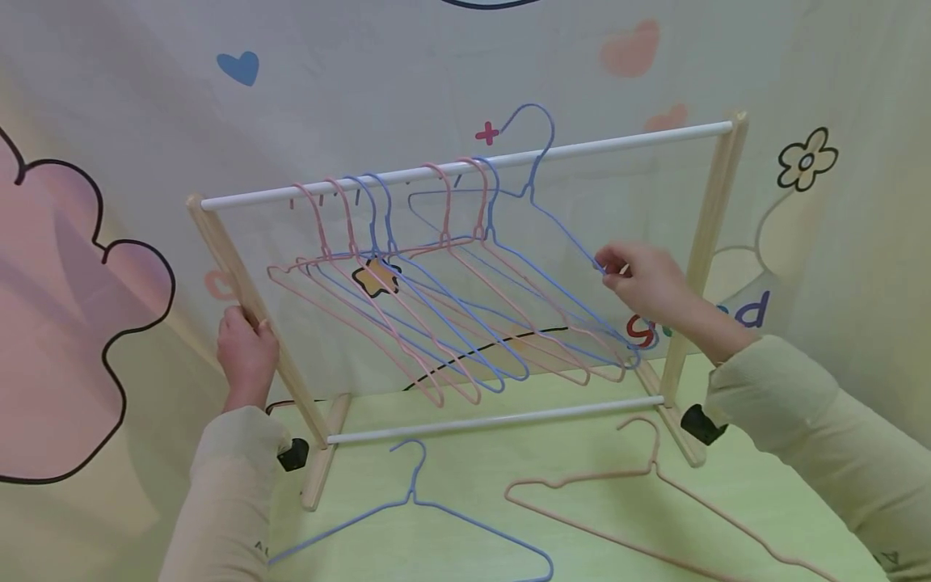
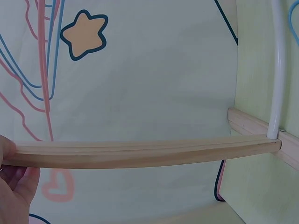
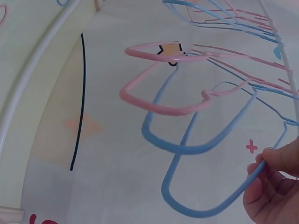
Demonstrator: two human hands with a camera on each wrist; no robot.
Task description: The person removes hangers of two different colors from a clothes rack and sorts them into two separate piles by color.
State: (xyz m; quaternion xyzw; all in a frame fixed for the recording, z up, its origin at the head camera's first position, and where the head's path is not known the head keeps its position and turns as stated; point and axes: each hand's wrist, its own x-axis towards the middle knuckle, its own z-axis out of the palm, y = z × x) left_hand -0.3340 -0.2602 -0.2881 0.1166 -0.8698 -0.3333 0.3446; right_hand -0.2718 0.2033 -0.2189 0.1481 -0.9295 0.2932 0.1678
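Left hand (image 1: 246, 352) gripping rack leg (image 1: 250, 303), right hand (image 1: 647, 283) pinching blue hanger (image 1: 560, 234)

The scene is lit brightly and evenly; only faint shadows are cast on the printed cartoon backdrop (image 1: 407, 73). Straight rails are bent by wrist-view distortion, and nearby fingertips are slightly blurred.

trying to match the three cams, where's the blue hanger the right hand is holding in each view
Head: the held blue hanger is right of centre, hook above the white top rail, pinched by the right hand.
Left wrist: not in view.
Right wrist: bottom right, at the fingertips.
Shared landmark: the orange star on the backdrop.
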